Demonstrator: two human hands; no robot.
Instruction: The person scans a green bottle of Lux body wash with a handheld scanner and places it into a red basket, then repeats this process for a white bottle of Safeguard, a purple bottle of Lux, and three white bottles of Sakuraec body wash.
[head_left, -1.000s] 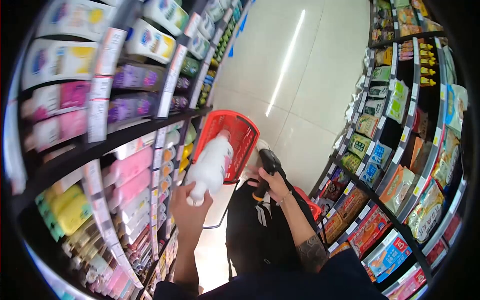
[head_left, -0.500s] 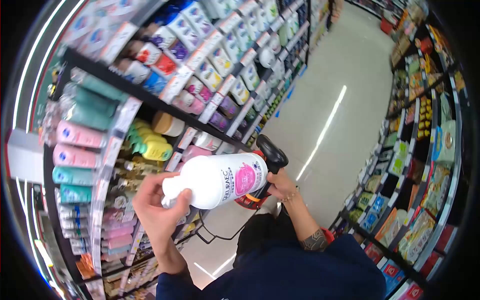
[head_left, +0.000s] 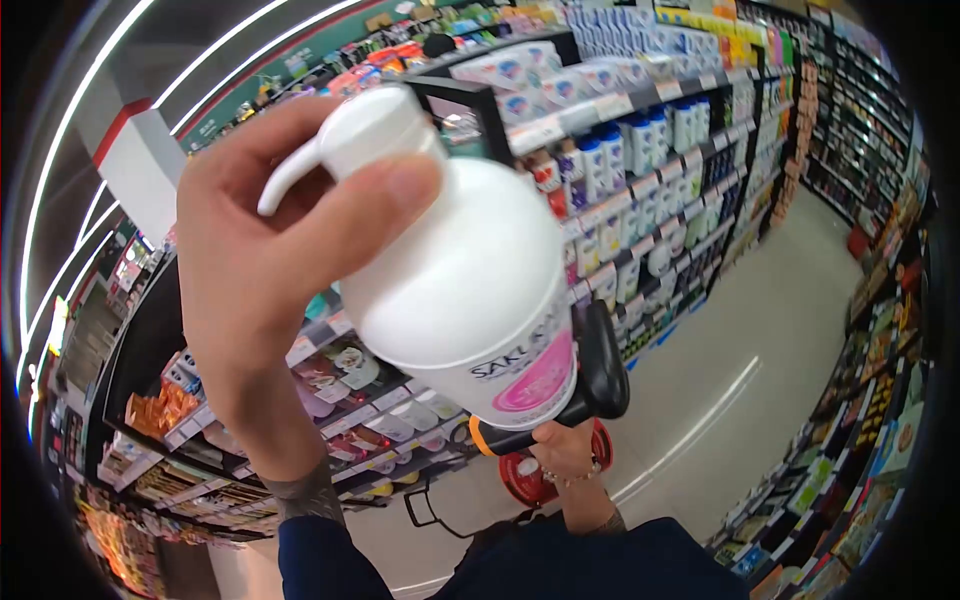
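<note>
Two hands work: left hand (head_left: 265,250) grips the white pump bottle (head_left: 470,290) by its neck, right hand (head_left: 560,455) beneath clasps the scanner (head_left: 590,380). Loose top-heavy grip could let the bottle slip.

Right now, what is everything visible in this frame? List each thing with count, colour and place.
pump bottle: one, white with a pink label, held up close to the camera, centre
handheld scanner: one, black with an orange band, just below and behind the bottle
shopping basket: one, red, low at centre, mostly hidden
store shelves: several rows, dark frames, stocked with mostly white, blue and pink bottles, left and centre
snack shelves: one row along the right edge, mixed colours
floor: pale grey aisle, centre right
ceiling lights: a few white strips, upper left
left hand: fingers wrapped around the bottle's neck
right hand: grips the scanner's handle, bracelet on the wrist
</note>
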